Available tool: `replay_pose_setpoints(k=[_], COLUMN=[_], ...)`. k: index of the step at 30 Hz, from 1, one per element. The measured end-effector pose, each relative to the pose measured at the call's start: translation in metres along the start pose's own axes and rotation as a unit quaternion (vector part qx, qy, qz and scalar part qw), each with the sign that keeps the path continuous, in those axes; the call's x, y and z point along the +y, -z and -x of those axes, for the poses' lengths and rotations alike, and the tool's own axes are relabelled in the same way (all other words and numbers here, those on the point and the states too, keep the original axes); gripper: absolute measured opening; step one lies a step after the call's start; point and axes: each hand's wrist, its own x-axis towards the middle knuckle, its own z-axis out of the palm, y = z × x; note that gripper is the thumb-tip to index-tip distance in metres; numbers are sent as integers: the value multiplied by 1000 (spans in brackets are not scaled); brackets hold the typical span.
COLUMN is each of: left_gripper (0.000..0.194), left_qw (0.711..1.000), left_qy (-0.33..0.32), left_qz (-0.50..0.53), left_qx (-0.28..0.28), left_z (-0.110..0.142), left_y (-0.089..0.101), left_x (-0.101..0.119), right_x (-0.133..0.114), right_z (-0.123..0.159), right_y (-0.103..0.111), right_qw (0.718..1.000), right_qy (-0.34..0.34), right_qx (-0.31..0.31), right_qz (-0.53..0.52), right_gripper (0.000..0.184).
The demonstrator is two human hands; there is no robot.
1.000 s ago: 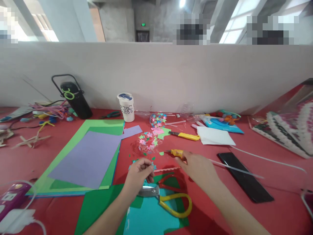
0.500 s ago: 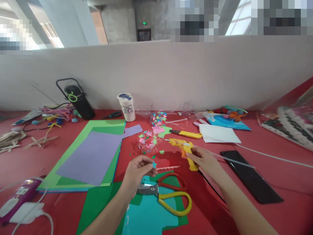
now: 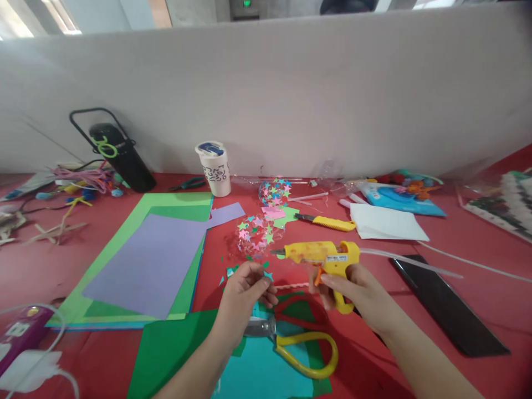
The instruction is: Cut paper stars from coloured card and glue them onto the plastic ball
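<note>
"Entry one?"
"Glue gun (image 3: 310,253), yellow, raised over the table (image 3: 361,354); right hand (image 3: 359,281), fingers wrapped round the grip, apparently so the orange trigger (image 3: 319,276) stays within reach. Nozzle points leftward."
"Entry two?"
"Star (image 3: 269,275), blue, small; at the fingertips of the left hand (image 3: 245,288), fingers pinched narrow on it, probably to leave part of it exposed."
"Adjacent stock?"
"Scissors (image 3: 262,327), partly over a teal sheet (image 3: 261,368), nearer the wearer; star-dotted clear ball (image 3: 256,244), beyond the left hand."
</note>
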Motion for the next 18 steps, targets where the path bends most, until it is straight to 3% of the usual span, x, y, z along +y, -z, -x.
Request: replay_pose_setpoints(k=[4, 7, 12, 18], left_gripper=[16, 17, 18, 11], left_qw=[1000, 999, 994, 994], left_qy=[-12, 26, 79, 84], left_qz=[-7, 25, 66, 65], left_qx=[6, 13, 30, 7], left_z=[1, 1, 1, 2], left_y=[3, 3, 4, 7], left_x=[-1, -2, 0, -3], right_x=[2, 5, 16, 20], right_z=[7, 12, 15, 12], right_y=[-11, -17, -16, -12], right_qw=[997, 993, 984, 993], right_qy=[-40, -68, -55, -62], right_qx=[61, 77, 131, 87], right_qz=[31, 56, 107, 50], right_gripper=[18, 19, 27, 23])
